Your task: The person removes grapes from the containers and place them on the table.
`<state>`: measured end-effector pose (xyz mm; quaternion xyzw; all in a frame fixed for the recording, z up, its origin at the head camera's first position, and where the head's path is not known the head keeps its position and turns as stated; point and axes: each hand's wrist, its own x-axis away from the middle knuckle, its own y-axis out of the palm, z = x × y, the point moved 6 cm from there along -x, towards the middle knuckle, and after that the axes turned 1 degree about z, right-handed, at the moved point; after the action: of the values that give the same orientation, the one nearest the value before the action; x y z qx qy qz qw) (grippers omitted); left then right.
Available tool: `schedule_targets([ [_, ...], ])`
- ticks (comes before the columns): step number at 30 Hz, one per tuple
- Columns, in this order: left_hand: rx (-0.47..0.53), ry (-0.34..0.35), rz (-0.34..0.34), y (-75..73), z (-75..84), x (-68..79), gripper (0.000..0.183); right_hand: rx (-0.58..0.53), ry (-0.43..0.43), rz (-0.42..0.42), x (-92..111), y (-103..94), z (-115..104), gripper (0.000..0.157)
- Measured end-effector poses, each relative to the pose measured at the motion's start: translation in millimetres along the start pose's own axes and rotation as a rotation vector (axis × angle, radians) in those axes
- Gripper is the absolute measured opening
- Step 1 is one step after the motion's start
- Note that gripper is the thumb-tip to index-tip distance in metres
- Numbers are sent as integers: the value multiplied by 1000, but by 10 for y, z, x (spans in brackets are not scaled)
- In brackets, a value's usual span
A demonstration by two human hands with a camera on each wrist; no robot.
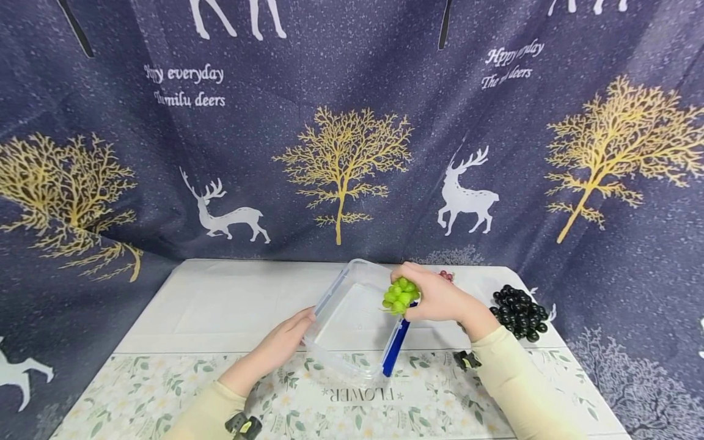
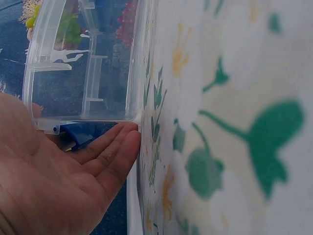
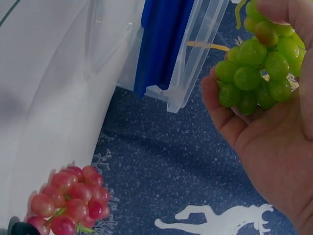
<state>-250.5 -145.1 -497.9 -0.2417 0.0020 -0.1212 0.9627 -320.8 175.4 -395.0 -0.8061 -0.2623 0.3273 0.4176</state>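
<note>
A bunch of green grapes (image 1: 401, 296) is gripped in my right hand (image 1: 434, 296), over the right side of a clear plastic container (image 1: 352, 324). In the right wrist view the fingers and thumb curl round the green grapes (image 3: 249, 73). My left hand (image 1: 288, 336) touches the container's left side; in the left wrist view its fingers (image 2: 115, 152) lie nearly straight along the clear wall (image 2: 78, 93). A blue locking flap (image 1: 397, 348) hangs on the container's right side, close to my right hand.
Black grapes (image 1: 519, 313) lie at the table's right edge. A bunch of red grapes (image 3: 73, 200) sits behind my right hand, mostly hidden in the head view. The table (image 1: 220, 299) has a floral cloth (image 1: 181, 391) along its front, and a dark deer-print curtain (image 1: 352, 73) hangs behind.
</note>
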Motion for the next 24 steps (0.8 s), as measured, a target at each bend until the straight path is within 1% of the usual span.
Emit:
schedule_targets([
  [4,2,-1,0,3,-9,-4,68,2,-9,15,26,-13,29,69],
  [11,3,-6,3,2,-20,-8,68,-13,-36,30,49,-61,20,65],
  [17,3,-12,4,1,-29,-1,69,-18,-14,39,95,-80,72,64],
  [24,12,-4,-4,3,-21,1,68,-14,6,34,161,-110,153,70],
])
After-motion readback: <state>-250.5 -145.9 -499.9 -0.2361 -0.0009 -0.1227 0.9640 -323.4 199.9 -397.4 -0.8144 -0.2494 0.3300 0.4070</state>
